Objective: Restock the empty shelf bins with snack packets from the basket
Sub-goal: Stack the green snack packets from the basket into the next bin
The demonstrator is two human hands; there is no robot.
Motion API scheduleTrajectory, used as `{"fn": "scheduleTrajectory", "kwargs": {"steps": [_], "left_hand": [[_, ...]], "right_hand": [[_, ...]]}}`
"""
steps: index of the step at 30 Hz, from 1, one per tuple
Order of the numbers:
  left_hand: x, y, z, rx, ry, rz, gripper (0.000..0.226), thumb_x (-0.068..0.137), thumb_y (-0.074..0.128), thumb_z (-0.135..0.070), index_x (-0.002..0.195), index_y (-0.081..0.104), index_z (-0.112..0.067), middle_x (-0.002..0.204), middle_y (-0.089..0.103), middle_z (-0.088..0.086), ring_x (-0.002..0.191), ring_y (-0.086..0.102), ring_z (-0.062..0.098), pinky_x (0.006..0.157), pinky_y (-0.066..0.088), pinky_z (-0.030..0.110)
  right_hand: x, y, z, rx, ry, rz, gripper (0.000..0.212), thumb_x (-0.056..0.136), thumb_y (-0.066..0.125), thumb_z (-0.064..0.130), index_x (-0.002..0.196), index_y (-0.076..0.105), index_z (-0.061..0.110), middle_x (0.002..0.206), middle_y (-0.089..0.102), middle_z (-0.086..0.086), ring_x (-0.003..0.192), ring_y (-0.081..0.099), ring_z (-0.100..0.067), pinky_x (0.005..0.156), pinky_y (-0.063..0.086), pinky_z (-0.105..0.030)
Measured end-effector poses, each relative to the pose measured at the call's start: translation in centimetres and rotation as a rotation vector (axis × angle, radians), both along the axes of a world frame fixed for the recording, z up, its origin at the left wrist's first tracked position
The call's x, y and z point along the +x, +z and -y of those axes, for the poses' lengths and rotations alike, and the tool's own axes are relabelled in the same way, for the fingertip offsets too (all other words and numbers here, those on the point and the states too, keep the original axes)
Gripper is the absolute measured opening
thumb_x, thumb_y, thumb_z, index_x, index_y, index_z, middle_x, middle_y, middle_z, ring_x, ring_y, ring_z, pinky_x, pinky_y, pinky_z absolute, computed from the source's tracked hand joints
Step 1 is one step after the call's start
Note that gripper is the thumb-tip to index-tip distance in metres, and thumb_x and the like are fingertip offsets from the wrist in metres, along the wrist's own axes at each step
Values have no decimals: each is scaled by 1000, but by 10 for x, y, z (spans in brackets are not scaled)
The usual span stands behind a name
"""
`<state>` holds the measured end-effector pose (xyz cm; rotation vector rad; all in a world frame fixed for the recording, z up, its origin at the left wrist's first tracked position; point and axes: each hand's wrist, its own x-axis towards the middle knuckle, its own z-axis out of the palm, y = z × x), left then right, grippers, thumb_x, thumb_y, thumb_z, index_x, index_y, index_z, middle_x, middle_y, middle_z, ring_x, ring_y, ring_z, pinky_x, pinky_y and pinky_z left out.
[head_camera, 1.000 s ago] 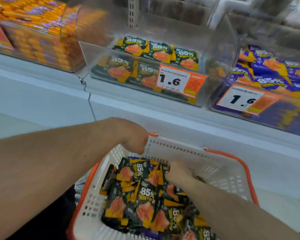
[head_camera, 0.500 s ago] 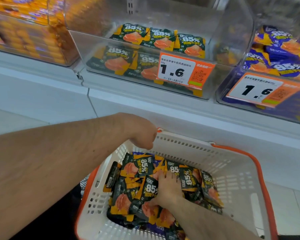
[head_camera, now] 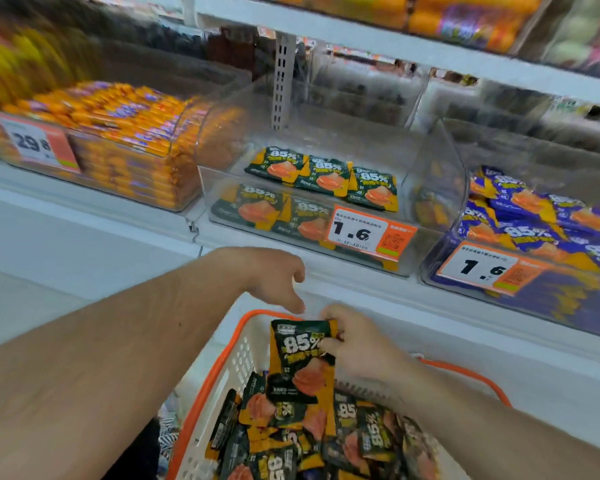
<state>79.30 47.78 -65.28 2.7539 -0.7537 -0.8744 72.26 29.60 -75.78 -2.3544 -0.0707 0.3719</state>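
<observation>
The right hand (head_camera: 359,344) pinches one dark green snack packet (head_camera: 300,362) by its top corner above the basket (head_camera: 222,368), the left hand (head_camera: 271,275) spread beside it; so light a pinch could drop it short of the clear bin (head_camera: 433,174).

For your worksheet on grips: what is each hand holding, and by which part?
The right hand pinches one packet by its top right corner. The left hand holds nothing.
</observation>
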Motion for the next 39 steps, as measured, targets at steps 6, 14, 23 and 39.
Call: {"fn": "scheduleTrajectory", "kwargs": {"steps": [6,14,23,39], "left_hand": [[5,37,-34,-403,167,-145,31,86,72,-35,110,67,-15,111,63,2,96,57,13,76,52,27],[11,55,-63,-1027,488,-79,11,87,72,-12,88,66,-2,79,63,10,70,54,21,62,45,27],[35,60,-76,-1043,923,576,11,89,59,-24,82,67,-20,73,64,-6,77,61,20,69,46,31],[33,44,-82,-811,854,584,18,85,61,-17,73,60,-30,95,62,1,89,61,22,83,54,40]], "right_hand": [[17,91,-9,200,-24,186,34,92,60,2,89,53,35,91,66,-11,88,63,-36,77,53,-49],[36,158,-42,472,-246,537,49,78,76,14,93,45,48,89,66,-14,72,63,-24,66,55,-38],[102,190,-64,494,-480,392,31,90,59,-4,82,65,25,104,63,-6,81,60,-21,69,57,-37],[166,165,-109,-105,-183,-134,46,95,53,10,141,44,12,136,52,-10,79,65,-24,78,58,-39]]}}
